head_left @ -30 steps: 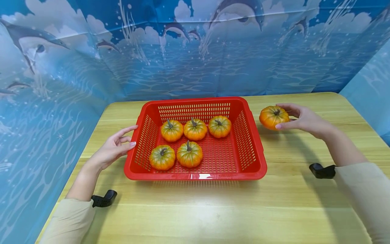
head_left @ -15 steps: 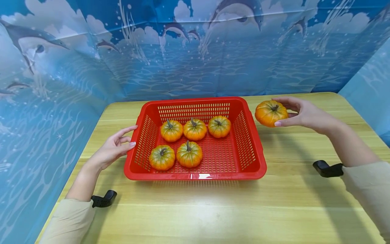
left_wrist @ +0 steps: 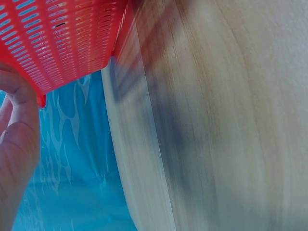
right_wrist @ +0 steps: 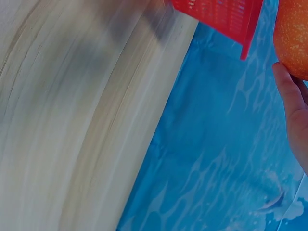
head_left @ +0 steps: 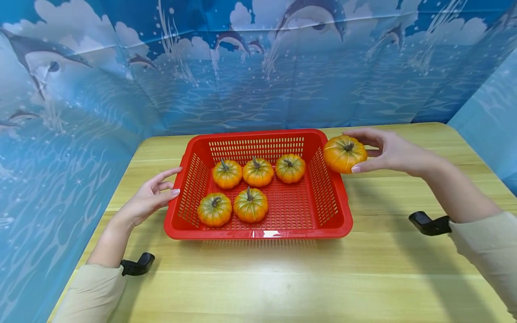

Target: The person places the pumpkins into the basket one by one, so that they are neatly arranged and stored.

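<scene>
In the head view, a red plastic basket (head_left: pixel 258 233) with slotted walls stands on the table and holds several small orange pumpkins, among them one at the front left (head_left: pixel 215 209). My left hand (head_left: pixel 147 197) touches the basket's left rim with thumb and index finger spread apart. Over the right rim, my right hand (head_left: pixel 385 152) grips another small pumpkin (head_left: pixel 344 154) from its right side, thumb in front and fingers behind. That pumpkin is raised and covers part of the rim. The right wrist view catches only part of the held pumpkin (right_wrist: pixel 294 38) and some fingers.
The light wooden table (head_left: pixel 258 282) extends in front and to both sides of the basket. A blue curtain (head_left: pixel 258 89) printed with dolphins hangs behind the table and along its left and right sides. Black wrist devices are worn on both arms.
My right hand has lifted the pumpkin from above the table on the right and carried it left to the basket's right rim. The left hand and basket stay in place.
</scene>
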Available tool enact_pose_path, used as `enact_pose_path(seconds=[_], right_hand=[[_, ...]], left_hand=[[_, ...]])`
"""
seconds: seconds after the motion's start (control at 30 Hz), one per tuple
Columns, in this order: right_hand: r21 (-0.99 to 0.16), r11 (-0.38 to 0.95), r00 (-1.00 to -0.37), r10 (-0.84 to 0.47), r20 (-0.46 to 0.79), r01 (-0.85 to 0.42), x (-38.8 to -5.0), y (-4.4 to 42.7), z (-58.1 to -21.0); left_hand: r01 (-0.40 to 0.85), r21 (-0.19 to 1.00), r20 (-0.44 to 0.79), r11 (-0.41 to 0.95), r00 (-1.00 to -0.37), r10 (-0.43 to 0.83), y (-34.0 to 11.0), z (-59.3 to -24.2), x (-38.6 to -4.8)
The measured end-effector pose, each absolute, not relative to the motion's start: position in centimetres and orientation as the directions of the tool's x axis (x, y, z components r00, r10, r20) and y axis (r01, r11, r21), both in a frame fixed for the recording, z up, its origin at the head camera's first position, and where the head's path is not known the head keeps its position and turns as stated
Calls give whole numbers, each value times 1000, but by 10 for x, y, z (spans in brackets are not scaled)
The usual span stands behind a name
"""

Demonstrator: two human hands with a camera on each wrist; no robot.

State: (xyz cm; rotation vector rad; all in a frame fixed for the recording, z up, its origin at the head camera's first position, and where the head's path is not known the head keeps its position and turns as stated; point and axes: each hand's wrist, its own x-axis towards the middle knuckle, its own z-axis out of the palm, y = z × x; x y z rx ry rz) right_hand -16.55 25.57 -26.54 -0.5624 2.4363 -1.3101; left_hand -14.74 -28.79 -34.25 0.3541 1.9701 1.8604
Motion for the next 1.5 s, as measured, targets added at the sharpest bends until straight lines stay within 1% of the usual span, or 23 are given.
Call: enact_pose_path(seconds=[0.23,0.57,0.8,1.23,1.5], right_hand=[[-865,466,-847,-522,-99,-187,-165,245,-266],[-857,478,-817,-561,-130,-192,-171,226,-268],[-840,491,-797,-591,-126,-230,-178,214,-273],[-863,439,-732,-668,-129,-248,-184,187,-283],[-868,421,-674,-724,-147,-263,-186,171,-291]], left_hand=[[-93,993,-114,68,-886,450,-287,-341,-147],[-99,992,-125,82,-888,442,-288,-342,-147],[-104,992,-128,79,-889,439,-288,-342,-147],[-100,992,-126,79,-884,449,-288,-342,-149],[-101,991,-128,85,-888,442,-288,-343,-148]])
